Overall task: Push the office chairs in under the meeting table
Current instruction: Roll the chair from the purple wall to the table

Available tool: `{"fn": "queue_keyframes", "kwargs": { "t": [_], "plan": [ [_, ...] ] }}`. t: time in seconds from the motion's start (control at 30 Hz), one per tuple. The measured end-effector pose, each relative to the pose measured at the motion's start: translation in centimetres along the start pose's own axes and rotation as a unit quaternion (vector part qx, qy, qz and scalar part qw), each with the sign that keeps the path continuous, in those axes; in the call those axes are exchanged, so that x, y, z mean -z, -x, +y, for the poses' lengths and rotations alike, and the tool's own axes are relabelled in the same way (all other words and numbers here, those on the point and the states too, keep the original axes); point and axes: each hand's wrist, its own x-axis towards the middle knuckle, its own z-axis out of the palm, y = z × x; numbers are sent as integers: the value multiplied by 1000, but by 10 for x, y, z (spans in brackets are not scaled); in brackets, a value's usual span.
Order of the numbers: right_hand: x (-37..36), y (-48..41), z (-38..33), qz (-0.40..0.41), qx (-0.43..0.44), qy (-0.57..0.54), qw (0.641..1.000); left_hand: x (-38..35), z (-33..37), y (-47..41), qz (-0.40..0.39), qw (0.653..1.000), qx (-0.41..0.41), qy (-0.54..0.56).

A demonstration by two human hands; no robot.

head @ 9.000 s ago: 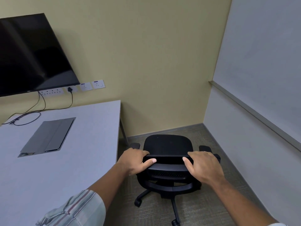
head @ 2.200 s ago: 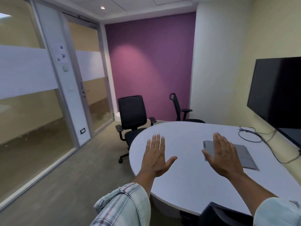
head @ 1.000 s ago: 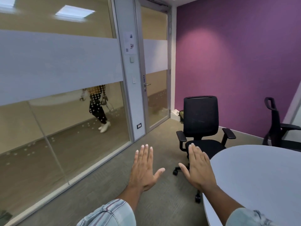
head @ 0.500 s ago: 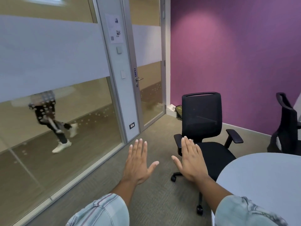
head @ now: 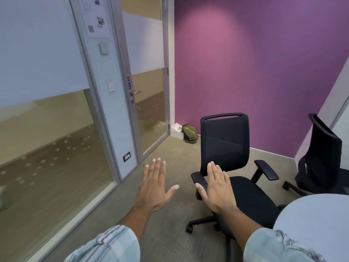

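A black office chair (head: 225, 142) with armrests stands on the carpet, its seat turned towards the rounded end of the white meeting table (head: 311, 214) at the lower right. A second black chair (head: 324, 157) stands at the right edge, beyond the table. My left hand (head: 154, 186) is held out flat over the carpet, fingers spread, holding nothing. My right hand (head: 217, 184) is also flat and empty, in front of the first chair's left armrest and not touching it.
A glass partition (head: 47, 148) and a glass door (head: 147, 91) with a lever handle run along the left. A purple wall (head: 255, 63) closes the far side. A green bag (head: 189, 133) lies in the corner by a white box. Carpet lies between the partition and the chair.
The view has come closer to the first chair, which now looks larger and nearer. Both hands stay open and stretched forward. The person behind the glass is out of sight.
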Motion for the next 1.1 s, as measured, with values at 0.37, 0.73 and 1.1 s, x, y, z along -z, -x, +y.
{"fn": "queue_keyframes", "kwargs": {
  "t": [0.37,0.73,1.1],
  "plan": [
    [-63,-157,20,5,-56,17,998,-59,-63,-174,-1,997,-78,18],
    [-98,-349,104,34,-120,33,992,-103,-92,-413,-1,992,-120,28],
    [-111,-432,162,69,-260,48,962,-140,-52,-587,-17,965,-259,43]
  ]
}}
